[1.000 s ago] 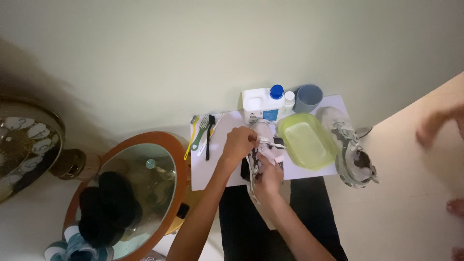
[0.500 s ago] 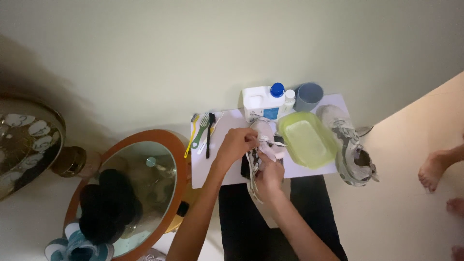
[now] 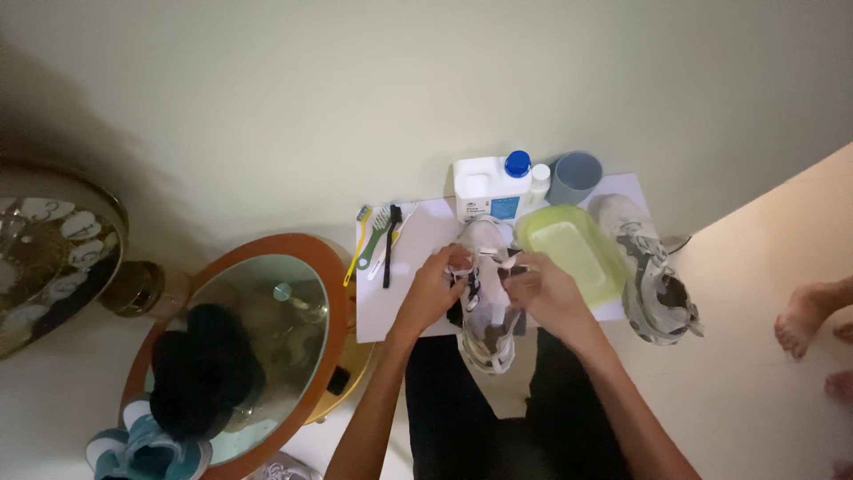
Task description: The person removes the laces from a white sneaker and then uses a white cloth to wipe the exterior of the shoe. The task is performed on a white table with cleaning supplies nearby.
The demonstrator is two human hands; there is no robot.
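A: What containers do we have in front of us?

B: At the far edge of the white sheet [image 3: 391,307] we see a white jug with a blue cap [image 3: 487,185], a small white bottle [image 3: 538,180] just beside it, and a grey-blue cup [image 3: 573,177] next to that. We cannot see into any of them. Nearer to us sits a shallow lime-green tub [image 3: 573,252]; its inside looks pale and bare, though we cannot tell whether it holds liquid.

A: And the shoe we are handling?

B: The white sneaker [image 3: 486,302] lies on the sheet between our knees, toe pointing away from us, just left of the green tub. It is pale with dark marks along the lacing and a greyish, worn look near the heel opening.

A: How do our hands sit on it?

B: Our left hand [image 3: 434,289] curls over the shoe's left side with its fingers pinched at the lacing. Our right hand [image 3: 542,286] closes on the right side, fingers bent tight at the same spot. Both grip the sneaker.

A: Anything else close by?

B: A second sneaker [image 3: 647,271] lies right of the tub, and a few brushes [image 3: 380,240] lie on the sheet's left part. A round glass-topped table [image 3: 233,342] stands further left.
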